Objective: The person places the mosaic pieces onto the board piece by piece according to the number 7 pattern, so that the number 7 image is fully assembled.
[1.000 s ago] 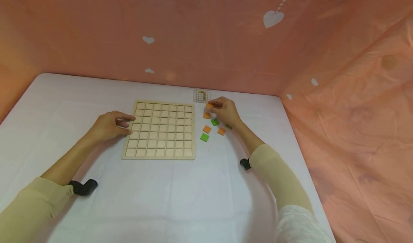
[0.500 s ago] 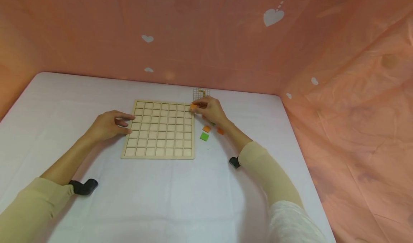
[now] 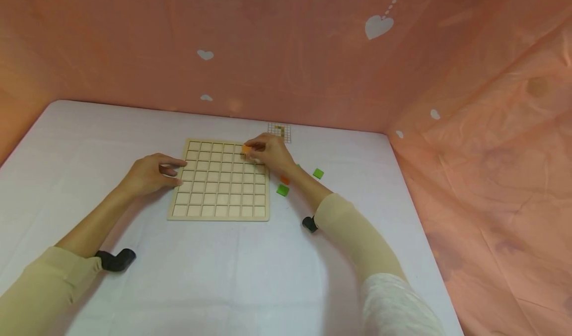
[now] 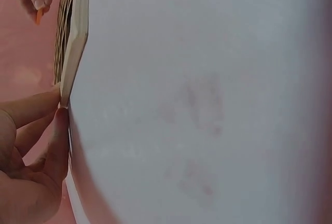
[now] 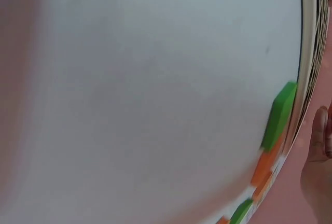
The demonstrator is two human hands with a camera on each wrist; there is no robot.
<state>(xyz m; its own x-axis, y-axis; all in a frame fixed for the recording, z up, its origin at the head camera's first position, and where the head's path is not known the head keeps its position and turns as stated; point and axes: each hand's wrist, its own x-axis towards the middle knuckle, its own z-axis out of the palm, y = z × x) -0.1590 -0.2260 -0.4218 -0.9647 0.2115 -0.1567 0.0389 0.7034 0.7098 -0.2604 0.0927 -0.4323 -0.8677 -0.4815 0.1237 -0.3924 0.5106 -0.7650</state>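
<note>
In the head view, a square wooden grid board lies on the white table. My left hand rests at its left edge, thumb and index fingertips touching the rim some way apart. The left wrist view shows those fingers right at the board's side. Over the upper right cells, my right hand pinches an orange square tile between thumb and fingers. To the right of the board are a green tile, an orange tile and another green tile; my right forearm hides others.
A small pattern card lies behind the board, partly covered by my right hand. Orange cloth with white hearts rises behind the table and along its right side. Black wrist mounts sit on both arms.
My right hand has carried the orange tile leftward from beside the card to over the board's upper right cells. The left hand has stayed at the board's edge.
</note>
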